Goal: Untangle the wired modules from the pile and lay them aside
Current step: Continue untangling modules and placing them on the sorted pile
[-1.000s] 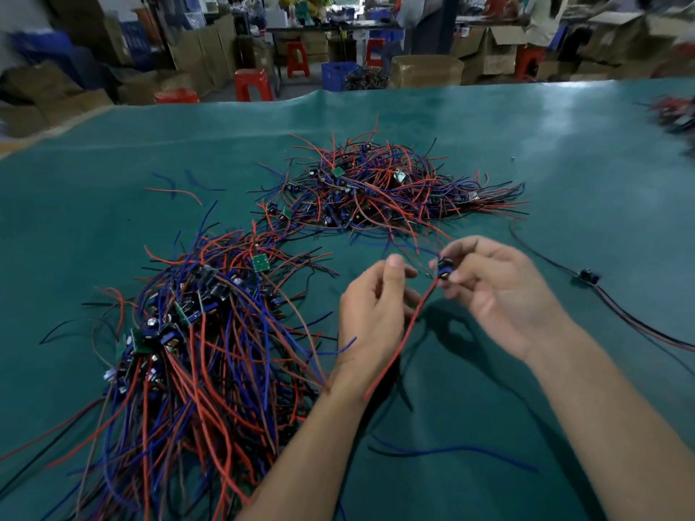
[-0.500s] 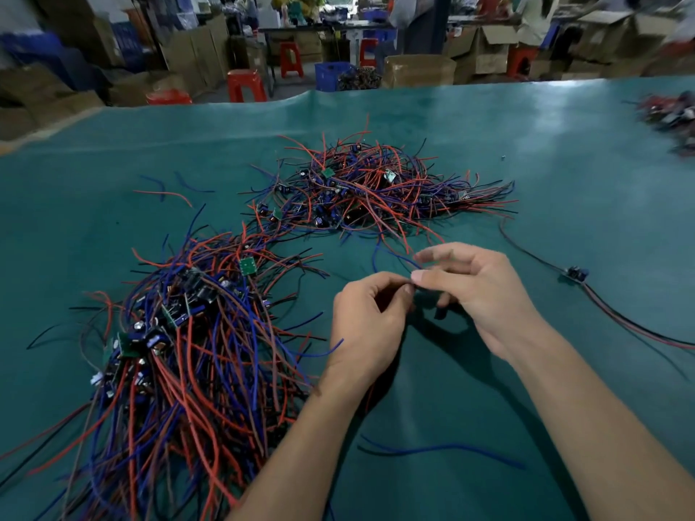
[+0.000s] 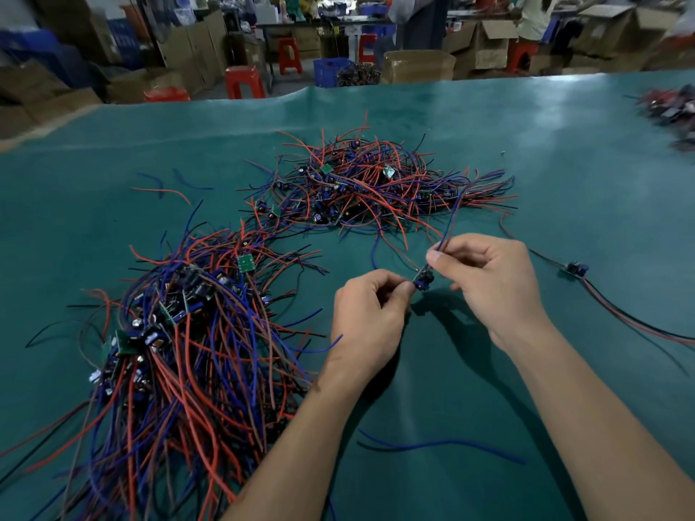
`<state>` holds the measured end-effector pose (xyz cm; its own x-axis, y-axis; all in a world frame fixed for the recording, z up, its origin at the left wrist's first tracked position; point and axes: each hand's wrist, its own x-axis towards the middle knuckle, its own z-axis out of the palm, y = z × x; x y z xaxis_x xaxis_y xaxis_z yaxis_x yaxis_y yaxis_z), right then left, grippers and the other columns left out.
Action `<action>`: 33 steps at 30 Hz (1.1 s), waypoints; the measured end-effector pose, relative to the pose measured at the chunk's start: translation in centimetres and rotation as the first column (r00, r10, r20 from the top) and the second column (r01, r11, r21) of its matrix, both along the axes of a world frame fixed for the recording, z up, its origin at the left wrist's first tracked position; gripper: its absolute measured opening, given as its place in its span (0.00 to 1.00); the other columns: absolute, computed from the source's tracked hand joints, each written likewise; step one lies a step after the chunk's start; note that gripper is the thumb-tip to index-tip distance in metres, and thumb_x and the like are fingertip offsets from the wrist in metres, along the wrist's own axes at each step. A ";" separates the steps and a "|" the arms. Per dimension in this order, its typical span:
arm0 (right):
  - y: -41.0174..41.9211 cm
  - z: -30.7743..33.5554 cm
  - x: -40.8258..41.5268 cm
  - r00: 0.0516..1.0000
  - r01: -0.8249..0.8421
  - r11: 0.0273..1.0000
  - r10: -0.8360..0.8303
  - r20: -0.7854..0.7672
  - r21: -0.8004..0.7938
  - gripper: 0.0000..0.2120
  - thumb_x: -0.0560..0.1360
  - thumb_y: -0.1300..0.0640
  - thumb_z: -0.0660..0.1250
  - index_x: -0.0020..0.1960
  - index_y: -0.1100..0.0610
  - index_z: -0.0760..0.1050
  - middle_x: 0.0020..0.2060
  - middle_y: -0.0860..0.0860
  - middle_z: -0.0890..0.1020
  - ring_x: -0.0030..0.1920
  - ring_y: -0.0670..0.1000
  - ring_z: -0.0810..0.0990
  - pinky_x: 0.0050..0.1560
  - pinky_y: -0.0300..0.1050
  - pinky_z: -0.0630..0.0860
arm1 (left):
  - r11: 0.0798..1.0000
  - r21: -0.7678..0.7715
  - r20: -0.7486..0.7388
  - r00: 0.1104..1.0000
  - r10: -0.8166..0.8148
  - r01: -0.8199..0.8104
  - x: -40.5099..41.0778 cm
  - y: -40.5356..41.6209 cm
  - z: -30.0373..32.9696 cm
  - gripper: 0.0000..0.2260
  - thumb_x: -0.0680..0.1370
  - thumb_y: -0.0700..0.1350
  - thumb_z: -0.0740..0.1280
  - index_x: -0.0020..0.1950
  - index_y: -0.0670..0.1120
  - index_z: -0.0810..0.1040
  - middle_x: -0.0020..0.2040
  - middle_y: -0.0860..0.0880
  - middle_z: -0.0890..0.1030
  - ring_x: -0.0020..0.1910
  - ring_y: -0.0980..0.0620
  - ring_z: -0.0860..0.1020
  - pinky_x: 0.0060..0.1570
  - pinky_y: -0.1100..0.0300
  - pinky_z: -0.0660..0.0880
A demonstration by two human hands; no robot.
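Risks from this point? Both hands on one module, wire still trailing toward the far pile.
1. The right hand pinches a blue wire running back into the far pile; pulling may drag neighbouring modules along.
2. The left hand pinches the small module by its fingertips; a snag could likely strain the wire joints.
3. The module already set aside lies near the right forearm; its leads could get swept.
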<state>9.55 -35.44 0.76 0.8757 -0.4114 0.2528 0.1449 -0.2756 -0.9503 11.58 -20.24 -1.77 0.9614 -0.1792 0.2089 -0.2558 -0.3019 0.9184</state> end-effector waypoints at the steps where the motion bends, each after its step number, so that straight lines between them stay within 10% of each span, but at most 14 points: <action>1: -0.2 0.0 0.0 1.000 0.022 1.000 -0.022 0.016 -0.009 0.07 0.73 0.61 0.77 0.38 0.52 0.85 0.35 0.48 0.86 0.36 0.44 0.81 0.38 0.42 0.75 | 1.000 0.000 0.000 1.000 -0.005 0.005 0.0 0.0 0.0 0.06 0.78 0.44 0.70 0.43 0.45 0.84 0.32 0.51 0.82 0.32 0.56 0.76 0.37 0.59 0.74; 12: -3.7 1.2 -0.3 0.941 0.231 0.952 -0.271 0.202 0.202 0.11 0.76 0.64 0.73 0.39 0.51 0.81 0.29 0.42 0.82 0.32 0.43 0.76 0.31 0.35 0.73 | 0.997 0.041 0.007 0.998 -0.069 0.069 -0.2 0.0 0.1 0.07 0.80 0.44 0.68 0.44 0.46 0.83 0.31 0.55 0.80 0.31 0.58 0.74 0.35 0.62 0.71; 20: -5.8 1.3 -0.6 0.776 0.515 0.732 -0.619 0.121 0.446 0.09 0.78 0.63 0.68 0.41 0.52 0.76 0.34 0.50 0.81 0.28 0.42 0.76 0.30 0.38 0.73 | 0.999 -0.049 -0.033 0.999 0.019 -0.021 -0.1 0.1 0.1 0.08 0.81 0.43 0.67 0.42 0.48 0.81 0.31 0.53 0.82 0.27 0.62 0.73 0.30 0.68 0.69; 28: -0.1 -0.1 -0.2 0.963 -0.214 0.973 0.224 -0.149 0.081 0.05 0.76 0.56 0.74 0.44 0.57 0.85 0.37 0.52 0.86 0.34 0.47 0.79 0.28 0.39 0.74 | 0.991 -0.134 -0.035 0.999 0.003 -0.008 -0.1 0.1 0.0 0.09 0.80 0.43 0.68 0.40 0.50 0.79 0.31 0.51 0.82 0.28 0.56 0.76 0.34 0.58 0.76; 33: 0.2 -0.1 -0.2 0.969 -0.244 0.969 0.245 -0.029 0.031 0.06 0.75 0.64 0.75 0.41 0.56 0.86 0.36 0.51 0.85 0.35 0.46 0.78 0.31 0.38 0.74 | 0.994 -0.101 -0.014 0.999 -0.036 0.034 -0.1 0.0 0.1 0.09 0.80 0.43 0.68 0.40 0.51 0.79 0.29 0.54 0.81 0.29 0.57 0.76 0.35 0.59 0.75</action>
